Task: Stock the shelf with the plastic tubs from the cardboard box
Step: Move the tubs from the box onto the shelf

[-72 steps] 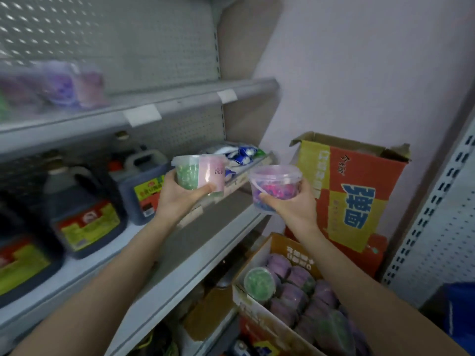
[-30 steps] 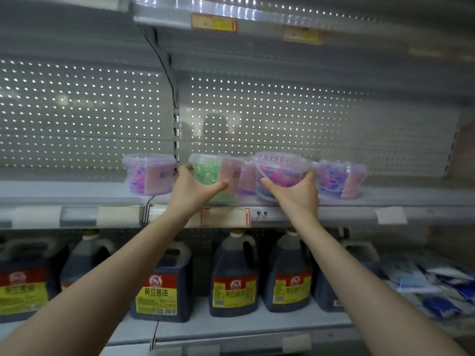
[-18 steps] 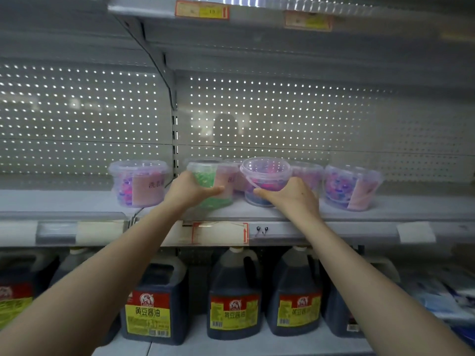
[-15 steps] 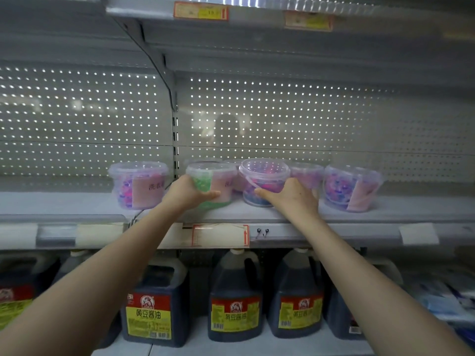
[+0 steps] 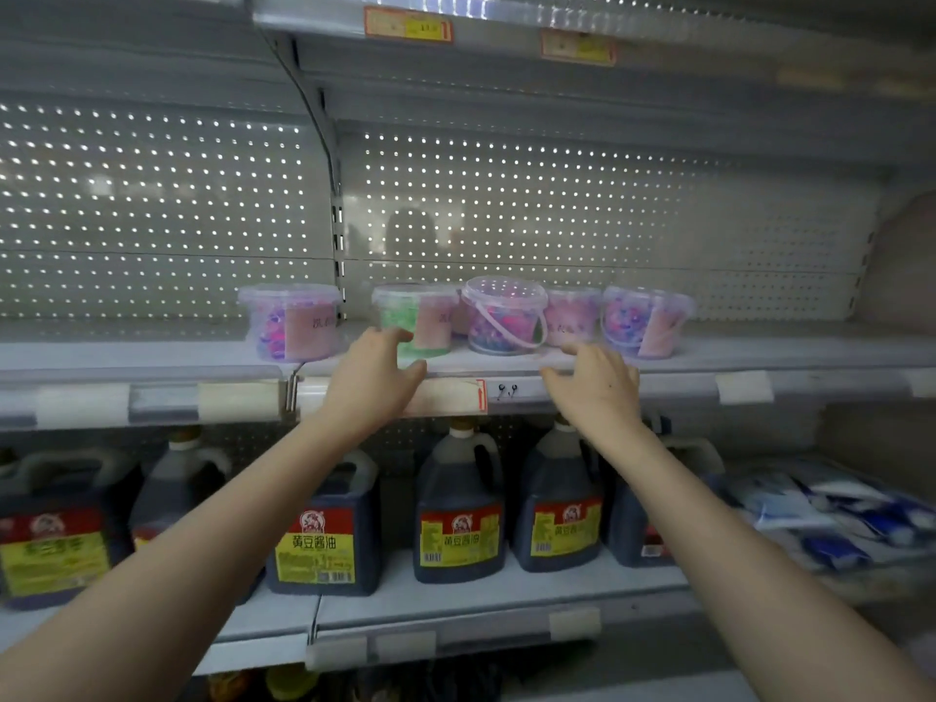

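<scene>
Two bare hands reach up to a shop shelf, both relaxed and holding nothing.
The left hand, fingers spread, overlaps the lower front of the green tub on the shelf; whether they touch is unclear. The right hand hovers near the handled tub beside it, apart from it. Blue packets at the lower right are blurred.

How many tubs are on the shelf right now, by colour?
Green tub: 1
Purple-pink tubs: 4
Total: 5; a pink sliver behind the green tub may be a sixth.
</scene>
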